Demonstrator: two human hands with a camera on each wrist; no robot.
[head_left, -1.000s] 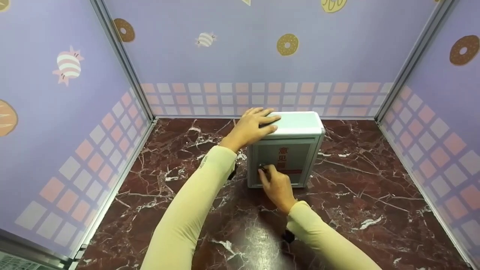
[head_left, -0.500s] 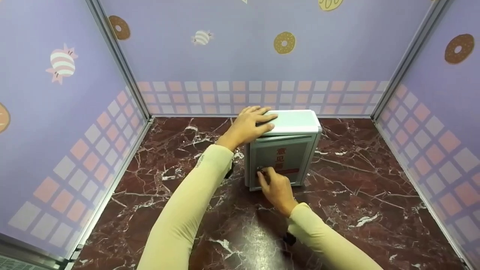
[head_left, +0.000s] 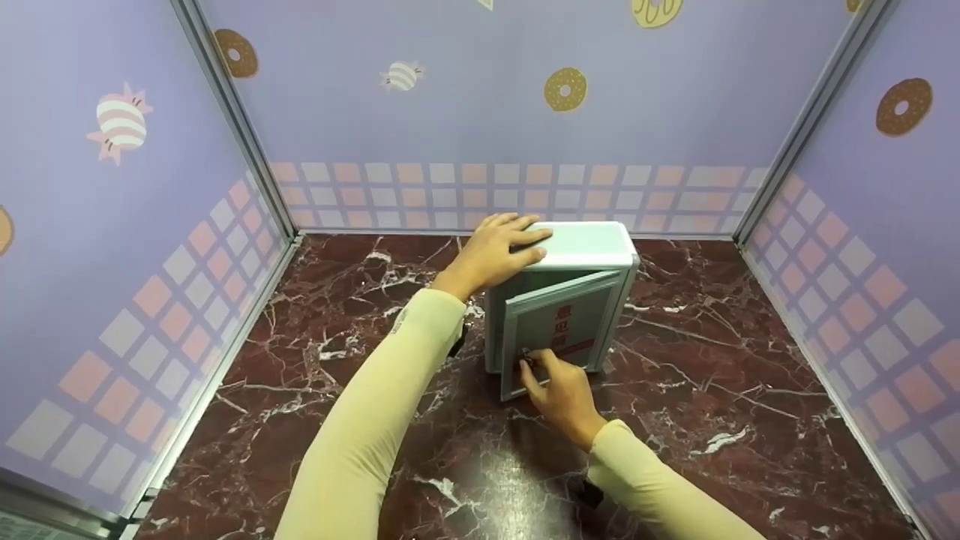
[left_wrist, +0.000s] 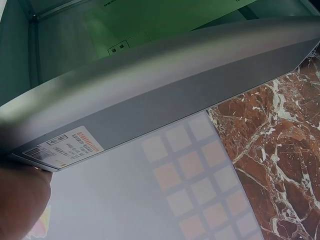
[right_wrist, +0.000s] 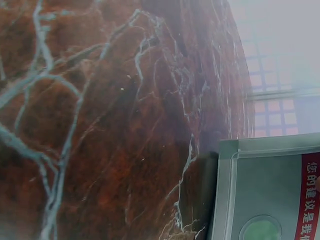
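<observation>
Box [head_left: 589,244] stood upright, door [head_left: 536,322] ajar.
I saw the right hand [head_left: 564,390] pinching a small fitting [head_left: 526,355] on the door, the left hand [head_left: 495,253] spread on top.

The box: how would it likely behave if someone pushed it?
The box would probably tip fairly easily if pushed high up, being taller than it is deep. Its metal-looking frame suggests it would stay stiff. The door stands ajar, so it might swing when jolted.
</observation>
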